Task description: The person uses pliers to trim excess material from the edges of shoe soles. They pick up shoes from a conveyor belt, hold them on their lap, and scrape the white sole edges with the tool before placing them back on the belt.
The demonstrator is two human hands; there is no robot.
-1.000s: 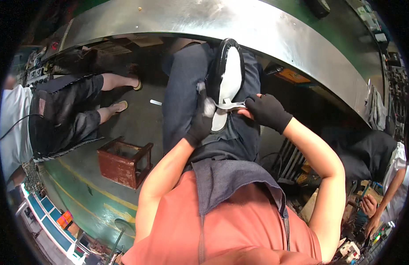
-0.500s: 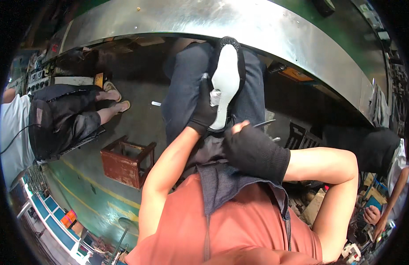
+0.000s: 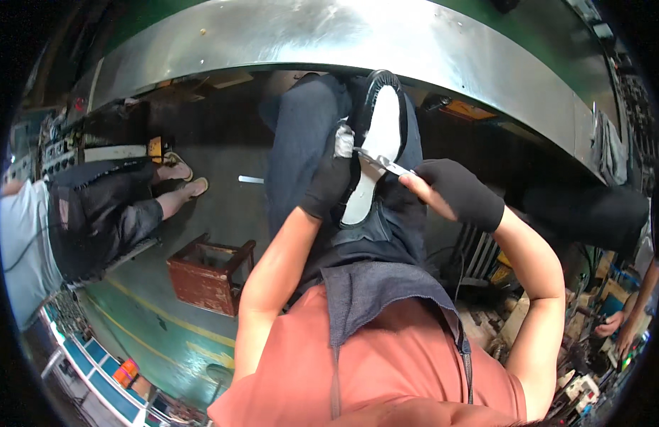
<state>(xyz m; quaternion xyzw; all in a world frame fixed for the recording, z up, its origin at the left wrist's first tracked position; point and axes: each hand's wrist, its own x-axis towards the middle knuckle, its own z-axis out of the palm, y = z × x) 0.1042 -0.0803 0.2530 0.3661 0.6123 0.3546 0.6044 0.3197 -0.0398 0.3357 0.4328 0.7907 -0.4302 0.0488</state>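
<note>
Gripping a slender silver metal tool [image 3: 390, 166], the right hand [image 3: 455, 191], in a black fingerless glove, is closed around its near right end. The tool slants across the sole toward the far left; its working tip lies at the left edge of the sole, just beside the left thumb. Whether the tip is clamped on material cannot be told. The left hand [image 3: 329, 176], in a matching glove with a white wrap [image 3: 344, 142] around the thumb, holds the left side of a black shoe with a white sole [image 3: 386, 117]. The shoe rests sole up on the lap, toe to the far side, heel to the near side.

Supporting the shoe are thighs in dark blue trousers [image 3: 304, 124]. On the near side, a dark denim apron [image 3: 379, 295] hangs folded over a coral-red shirt [image 3: 294, 356]. On the far side, a long brushed-metal bench [image 3: 308, 39] spans the area beyond the toe. Left of the thighs, a thin white strip [image 3: 251, 179] lies on the floor; nearer, a worn red-brown wooden stool [image 3: 205, 281] stands. At far left is a co-worker in dark shorts [image 3: 105, 220]. At near right, another person's hand [image 3: 610, 324] shows among small parts.
</note>
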